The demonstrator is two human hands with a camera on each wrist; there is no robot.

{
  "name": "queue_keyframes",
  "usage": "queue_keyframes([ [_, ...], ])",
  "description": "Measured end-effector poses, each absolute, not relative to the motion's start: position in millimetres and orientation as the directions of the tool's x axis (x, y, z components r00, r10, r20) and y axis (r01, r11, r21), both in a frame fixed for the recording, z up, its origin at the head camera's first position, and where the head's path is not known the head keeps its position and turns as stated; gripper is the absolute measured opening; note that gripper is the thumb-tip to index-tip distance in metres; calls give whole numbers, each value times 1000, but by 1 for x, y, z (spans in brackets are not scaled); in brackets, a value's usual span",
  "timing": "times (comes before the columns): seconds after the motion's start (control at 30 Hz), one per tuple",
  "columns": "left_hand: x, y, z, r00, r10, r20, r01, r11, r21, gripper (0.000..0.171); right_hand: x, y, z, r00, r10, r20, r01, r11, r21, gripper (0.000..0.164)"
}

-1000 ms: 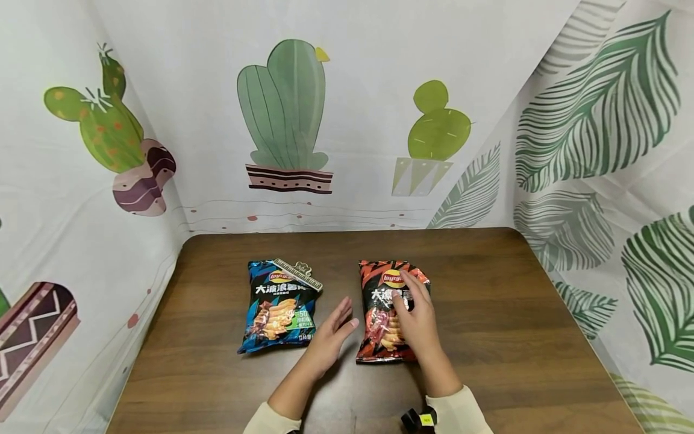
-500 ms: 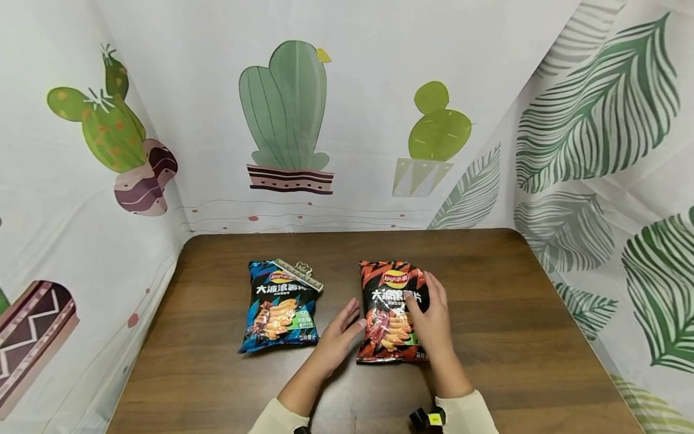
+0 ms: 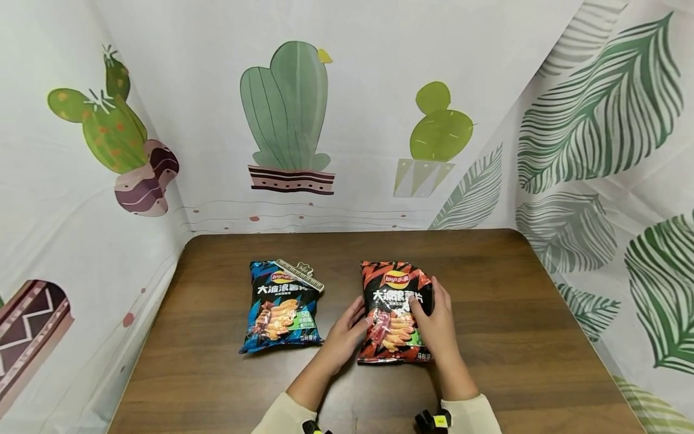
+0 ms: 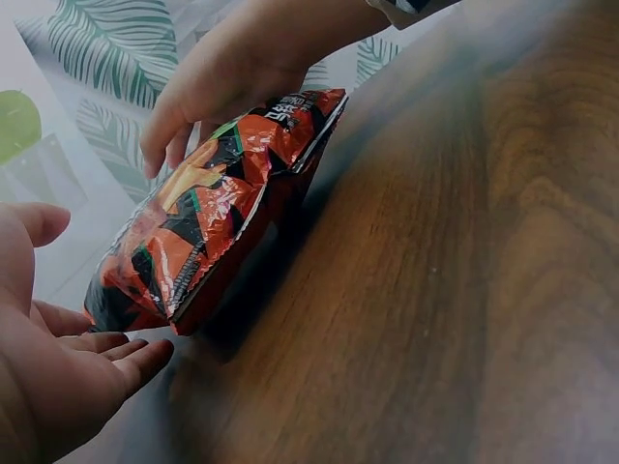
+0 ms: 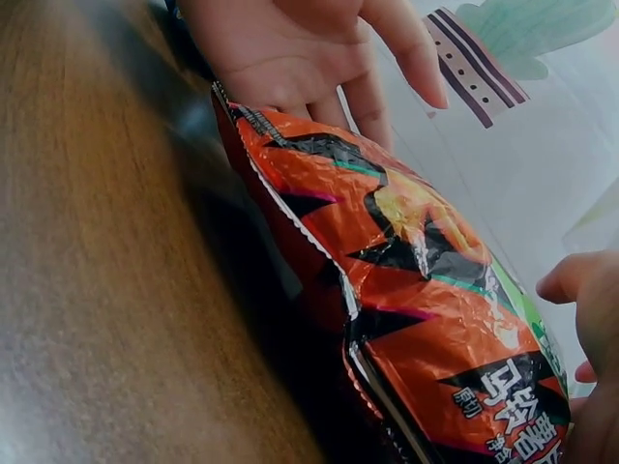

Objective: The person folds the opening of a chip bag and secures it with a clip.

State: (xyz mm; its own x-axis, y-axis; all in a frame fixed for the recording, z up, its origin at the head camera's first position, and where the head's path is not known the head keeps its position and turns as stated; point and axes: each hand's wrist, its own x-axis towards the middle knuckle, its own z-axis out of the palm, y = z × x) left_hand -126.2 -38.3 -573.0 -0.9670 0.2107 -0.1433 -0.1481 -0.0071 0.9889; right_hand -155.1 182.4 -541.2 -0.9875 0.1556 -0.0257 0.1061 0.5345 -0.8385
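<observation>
A red and black Lay's chip bag (image 3: pixel 390 322) lies face up on the wooden table, its top toward the wall. At its left edge my left hand (image 3: pixel 341 337) has its fingers nearly straight, thumb raised; the left wrist view places those fingertips right at the bag's side. My right hand (image 3: pixel 440 325) lies along the opposite edge, its thumb over the bag's front and its fingers extended down the side. Left of both hands lies a blue Lay's chip bag (image 3: pixel 279 319), a piano-patterned clip (image 3: pixel 300 276) slanting across its top right corner.
The brown table (image 3: pixel 515 337) has rounded back corners and meets a white cloth backdrop (image 3: pixel 368 108) printed with cacti and leaves. Black camera mounts (image 3: pixel 432 421) sit at the wrists, beside cream sleeves.
My right hand has slid from the red bag's front to its right edge. My left hand has moved right, up to the left edge. Both bags stay nearly in place.
</observation>
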Motion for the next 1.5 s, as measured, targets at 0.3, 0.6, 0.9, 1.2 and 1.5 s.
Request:
queue_keyframes([
  [0.3,-131,-33,-575,-969,188,-158,-169,-43,985,70,-155,187,-545,-986,144,-89,152,521,-840,86],
  [0.6,-135,-31,-580,-971,161,-179,-186,-29,982,72,-151,194,-550,-975,126,-183,221,457,-862,94],
  [0.9,-137,-29,-582,-970,171,-171,-181,-46,982,68,-148,196,-551,-956,123,-267,293,489,-822,92],
  [1.2,-139,-27,-581,-969,164,-183,-191,-34,981,66,-148,196,-552,-957,90,-276,285,474,-833,91],
  [1.5,-140,-26,-580,-967,168,-191,-200,-36,979,68,-148,193,-553,-953,103,-284,299,470,-831,90],
])
